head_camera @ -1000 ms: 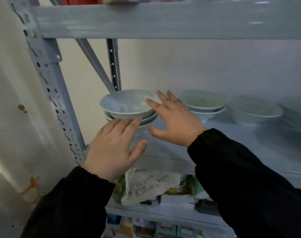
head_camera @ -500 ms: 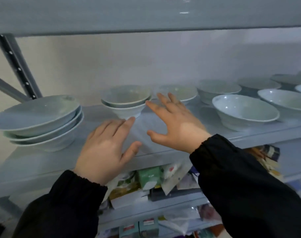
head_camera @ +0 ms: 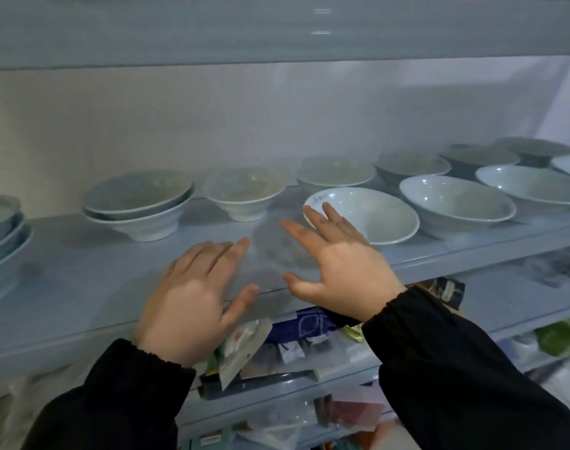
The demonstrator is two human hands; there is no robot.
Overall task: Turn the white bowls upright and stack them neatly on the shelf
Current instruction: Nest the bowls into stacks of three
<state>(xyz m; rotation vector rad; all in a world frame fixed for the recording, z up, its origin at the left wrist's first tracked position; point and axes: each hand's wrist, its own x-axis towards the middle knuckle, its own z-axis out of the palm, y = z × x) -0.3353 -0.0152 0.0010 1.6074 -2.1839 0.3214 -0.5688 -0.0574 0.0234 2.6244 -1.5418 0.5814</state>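
Note:
Several white bowls stand upright along the grey shelf (head_camera: 82, 264). At the far left edge is a stack of three bowls (head_camera: 1, 235). A stack of two bowls (head_camera: 137, 206) sits left of centre, with a single bowl (head_camera: 244, 196) beside it. A wide bowl (head_camera: 374, 219) stands just beyond my right hand (head_camera: 339, 267), whose fingers are spread and straight, holding nothing. My left hand (head_camera: 192, 290) hovers flat over the shelf's front edge, empty too. More bowls (head_camera: 455, 203) line the right side.
The shelf above (head_camera: 277, 30) hangs low over the bowls. Below, a lower shelf (head_camera: 309, 375) holds packets and boxes. Bare shelf surface lies between the two-bowl stack and the wide bowl, in front of the single bowl.
The view has swung to the right along the shelf, so the three-bowl stack has slid to the left edge. Both hands stay open and have drifted right toward the wide bowl.

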